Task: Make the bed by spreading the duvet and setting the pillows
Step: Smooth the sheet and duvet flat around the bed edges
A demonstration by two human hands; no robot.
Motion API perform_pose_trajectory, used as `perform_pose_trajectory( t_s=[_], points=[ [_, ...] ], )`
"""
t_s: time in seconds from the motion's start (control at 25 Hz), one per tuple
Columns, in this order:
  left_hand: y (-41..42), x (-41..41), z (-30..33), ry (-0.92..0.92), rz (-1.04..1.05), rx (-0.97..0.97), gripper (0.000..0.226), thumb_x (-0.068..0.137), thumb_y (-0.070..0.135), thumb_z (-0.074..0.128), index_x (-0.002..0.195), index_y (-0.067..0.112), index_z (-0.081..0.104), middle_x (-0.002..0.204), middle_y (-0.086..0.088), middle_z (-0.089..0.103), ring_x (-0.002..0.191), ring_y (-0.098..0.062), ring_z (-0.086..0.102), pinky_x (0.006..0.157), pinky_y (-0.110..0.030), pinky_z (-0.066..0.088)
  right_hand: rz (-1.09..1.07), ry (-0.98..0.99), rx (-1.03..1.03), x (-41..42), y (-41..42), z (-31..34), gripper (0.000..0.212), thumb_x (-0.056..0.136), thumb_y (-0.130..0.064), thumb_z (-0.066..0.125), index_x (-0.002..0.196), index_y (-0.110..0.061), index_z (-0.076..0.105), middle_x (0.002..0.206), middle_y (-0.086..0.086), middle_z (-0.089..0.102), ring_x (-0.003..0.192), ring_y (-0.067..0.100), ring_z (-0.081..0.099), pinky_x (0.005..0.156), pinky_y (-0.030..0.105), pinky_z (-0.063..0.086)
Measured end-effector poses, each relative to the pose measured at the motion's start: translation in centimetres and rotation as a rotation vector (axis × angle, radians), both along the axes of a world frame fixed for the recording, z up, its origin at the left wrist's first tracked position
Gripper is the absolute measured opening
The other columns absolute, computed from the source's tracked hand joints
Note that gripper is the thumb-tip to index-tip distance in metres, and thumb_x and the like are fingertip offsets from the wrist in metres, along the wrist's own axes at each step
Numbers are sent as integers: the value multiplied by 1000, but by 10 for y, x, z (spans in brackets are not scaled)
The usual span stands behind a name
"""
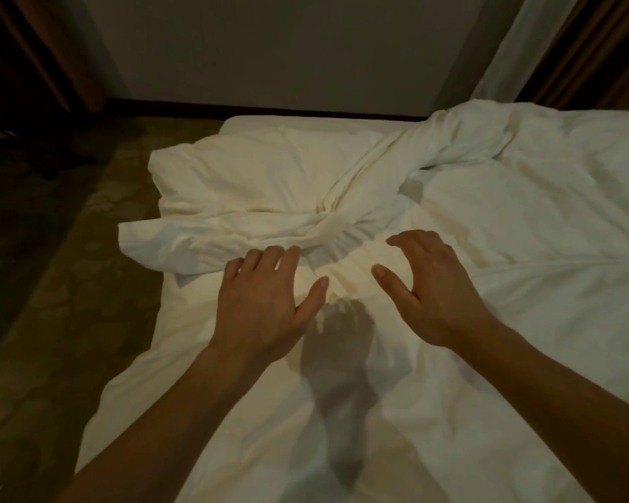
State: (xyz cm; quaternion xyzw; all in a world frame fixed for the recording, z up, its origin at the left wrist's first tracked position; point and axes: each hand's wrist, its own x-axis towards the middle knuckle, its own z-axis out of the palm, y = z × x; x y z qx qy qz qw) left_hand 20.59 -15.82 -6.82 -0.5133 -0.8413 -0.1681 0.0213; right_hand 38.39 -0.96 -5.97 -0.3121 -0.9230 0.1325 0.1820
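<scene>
Both forearms reach over bed; left hand [266, 303] and right hand [429, 285] hover, fingers spread apart, gripping nothing. Duvet [269, 197] twisted, bunched; spreading barely begun, no pillows visible.

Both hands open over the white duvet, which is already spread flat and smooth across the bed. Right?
Not quite. The left hand and right hand are open, but the duvet is not flat: the head view shows it bunched and twisted into a knot ahead of the fingers.
</scene>
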Motion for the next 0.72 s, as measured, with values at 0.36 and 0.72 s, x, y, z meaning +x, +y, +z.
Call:
perform_pose_trajectory(
  t_s=[0.36,0.72],
  points=[
    [112,34,-20,31,133,51,65,94,61,26,120,12,60,111,-9,65,99,-30,59,86,-42,44,163,-8,-7,18,127,-17,59,94,-56,38,124,-9,59,121,8,60,110,24,54,93,35,39],
    [260,-6,-76,58,298,100,56,95,52,31,115,6,56,106,-13,61,93,-32,58,78,-43,44,328,6,141,-86,266,-57,74,98,-63,26,141,-8,47,145,14,48,137,28,40,116,45,30]
  ],
)
